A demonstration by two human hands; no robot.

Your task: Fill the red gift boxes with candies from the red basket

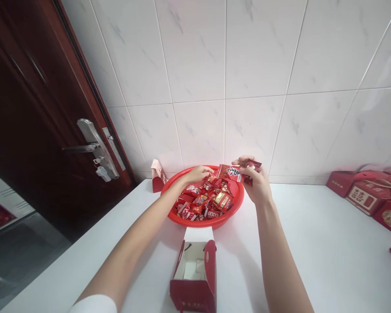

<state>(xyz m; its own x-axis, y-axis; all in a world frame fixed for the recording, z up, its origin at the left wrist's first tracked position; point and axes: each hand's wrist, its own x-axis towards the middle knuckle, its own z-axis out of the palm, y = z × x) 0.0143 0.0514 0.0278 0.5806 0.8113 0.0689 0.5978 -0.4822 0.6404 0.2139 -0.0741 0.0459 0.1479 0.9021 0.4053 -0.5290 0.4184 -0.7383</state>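
Observation:
Wrapped sweets (202, 202) in red and gold fill a red plastic basket (215, 222) on the white table. My right hand (254, 176) is above the basket's right edge, its fingers closed on red packets (230, 172), one with dark lettering. At the back of the basket my left hand (198, 174) has its fingers pressed together at a small red wrapped sweet; what it grips is too small to make out. An open dark red box (193, 291) with a white inside stands in front of the basket.
A small red and pink box (157, 176) stands by the wall, left of the basket. Several red gift boxes (366, 195) are grouped at the right on the table (299, 243). A dark wooden door (35, 87) with a metal handle is at the left; tiled wall lies behind.

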